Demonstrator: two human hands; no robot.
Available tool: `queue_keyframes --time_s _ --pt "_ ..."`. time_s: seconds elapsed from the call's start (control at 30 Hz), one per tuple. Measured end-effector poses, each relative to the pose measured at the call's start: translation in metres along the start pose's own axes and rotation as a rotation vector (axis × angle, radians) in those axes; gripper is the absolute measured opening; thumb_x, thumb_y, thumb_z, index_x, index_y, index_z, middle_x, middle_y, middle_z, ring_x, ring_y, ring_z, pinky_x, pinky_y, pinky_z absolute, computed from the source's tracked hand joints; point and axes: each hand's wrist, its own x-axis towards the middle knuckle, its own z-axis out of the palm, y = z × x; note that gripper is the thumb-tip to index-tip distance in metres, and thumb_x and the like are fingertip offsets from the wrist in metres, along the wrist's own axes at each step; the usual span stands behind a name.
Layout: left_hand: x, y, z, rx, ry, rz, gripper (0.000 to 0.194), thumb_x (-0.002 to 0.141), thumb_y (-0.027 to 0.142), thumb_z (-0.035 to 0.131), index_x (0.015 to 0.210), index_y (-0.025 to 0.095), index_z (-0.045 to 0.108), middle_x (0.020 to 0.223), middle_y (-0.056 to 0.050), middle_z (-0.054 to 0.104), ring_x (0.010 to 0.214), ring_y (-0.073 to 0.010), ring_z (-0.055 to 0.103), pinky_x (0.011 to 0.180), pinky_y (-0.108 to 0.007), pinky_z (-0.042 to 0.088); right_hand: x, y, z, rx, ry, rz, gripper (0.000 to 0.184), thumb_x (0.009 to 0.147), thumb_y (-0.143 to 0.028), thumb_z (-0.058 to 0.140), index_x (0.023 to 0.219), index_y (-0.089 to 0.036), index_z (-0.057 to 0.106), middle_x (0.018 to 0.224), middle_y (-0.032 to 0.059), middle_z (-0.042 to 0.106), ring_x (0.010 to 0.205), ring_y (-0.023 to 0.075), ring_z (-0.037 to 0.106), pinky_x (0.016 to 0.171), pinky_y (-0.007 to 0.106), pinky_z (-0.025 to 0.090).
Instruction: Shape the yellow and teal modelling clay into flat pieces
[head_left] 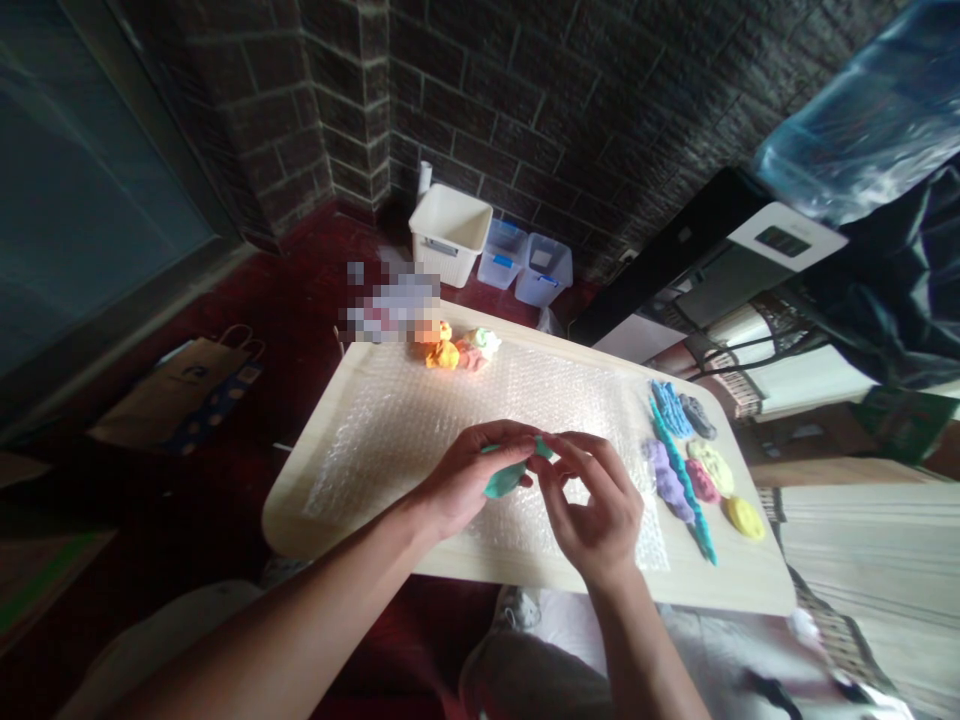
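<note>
A piece of soft green modelling clay [505, 481] is held above the table in both hands. My left hand [466, 478] is closed around it, with the thumb along its top. My right hand [598, 505] pinches its upper right end between thumb and fingers, close against the left fingertips. Part of the clay is hidden by the fingers. Beneath the hands lies a sheet of bubble wrap [420, 420]. To the right of my right hand are a long twisted teal clay roll [682, 470] and a purple clay lump [667, 480].
On the pale table [517, 565], blue clay [672, 410], grey clay [699, 417], pink clay [702, 481] and yellow clay [745, 518] lie at the right. Orange clay [442, 355] sits at the back left. Plastic bins [448, 235] stand behind, and a paper bag [169, 390] is on the floor.
</note>
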Motion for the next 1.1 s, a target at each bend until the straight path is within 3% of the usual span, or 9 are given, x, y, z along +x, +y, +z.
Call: queue_keyframes --time_s 0.17,0.37,0.5,0.7,0.83,0.93,1.1 --pt "0.0 -0.001 0.0 -0.018 -0.002 -0.019 0.024 0.083 0.036 0.088 0.091 0.015 0.081 0.087 -0.006 0.072 0.077 -0.0141 0.065 0.072 -0.028 0.052 -0.005 0.007 0.002 -0.288 0.072 -0.262 0.053 0.094 -0.005 0.076 0.142 -0.025 0.067 0.114 0.0092 0.079 0.085 0.0175 0.078 0.068 0.028 0.063" --pt "-0.001 -0.002 -0.001 0.006 -0.008 -0.021 0.025 0.085 0.038 0.086 0.089 0.015 0.079 0.086 -0.006 0.071 0.077 -0.0141 0.064 0.072 -0.028 0.051 -0.006 0.008 0.004 -0.286 0.046 -0.245 0.058 0.095 -0.006 0.076 0.147 -0.027 0.064 0.114 0.0094 0.077 0.085 0.018 0.077 0.066 0.028 0.062" --pt "-0.001 -0.001 -0.001 0.023 -0.028 -0.018 0.025 0.086 0.038 0.085 0.093 0.015 0.08 0.087 -0.007 0.073 0.079 -0.0164 0.067 0.074 -0.03 0.051 -0.001 0.002 0.001 -0.109 0.025 -0.103 0.05 0.096 -0.006 0.072 0.14 -0.028 0.068 0.11 0.0074 0.073 0.071 0.0139 0.07 0.062 0.029 0.06" --pt "-0.001 -0.001 -0.002 0.032 -0.036 0.01 0.021 0.087 0.035 0.085 0.088 0.015 0.08 0.085 -0.007 0.076 0.078 -0.0154 0.068 0.074 -0.027 0.051 0.004 -0.003 -0.003 0.355 -0.109 0.313 0.02 0.1 -0.023 0.07 0.12 -0.026 0.075 0.109 0.0055 0.065 0.075 0.0138 0.071 0.063 0.029 0.062" --pt "0.0 -0.003 -0.003 0.043 -0.034 0.003 0.02 0.086 0.034 0.086 0.088 0.016 0.08 0.085 -0.006 0.077 0.078 -0.0149 0.068 0.075 -0.027 0.051 0.005 -0.001 -0.002 0.463 -0.147 0.393 0.015 0.101 -0.029 0.071 0.115 -0.024 0.072 0.109 0.0049 0.063 0.074 0.0129 0.069 0.062 0.027 0.062" --pt "0.0 -0.005 -0.004 0.048 -0.025 -0.005 0.019 0.085 0.034 0.087 0.09 0.016 0.081 0.088 -0.006 0.077 0.08 -0.0152 0.068 0.077 -0.028 0.051 0.006 -0.001 -0.004 0.346 -0.174 0.309 0.014 0.101 -0.026 0.068 0.115 -0.023 0.07 0.108 0.006 0.064 0.078 0.0149 0.07 0.064 0.029 0.063" --pt "0.0 -0.004 -0.002 0.044 -0.021 -0.005 0.018 0.085 0.033 0.086 0.088 0.016 0.082 0.086 -0.006 0.076 0.078 -0.0148 0.067 0.074 -0.028 0.05 0.005 -0.001 -0.009 -0.153 -0.132 -0.084 0.027 0.1 -0.014 0.065 0.126 -0.021 0.07 0.109 0.0098 0.069 0.076 0.0156 0.07 0.062 0.029 0.061"
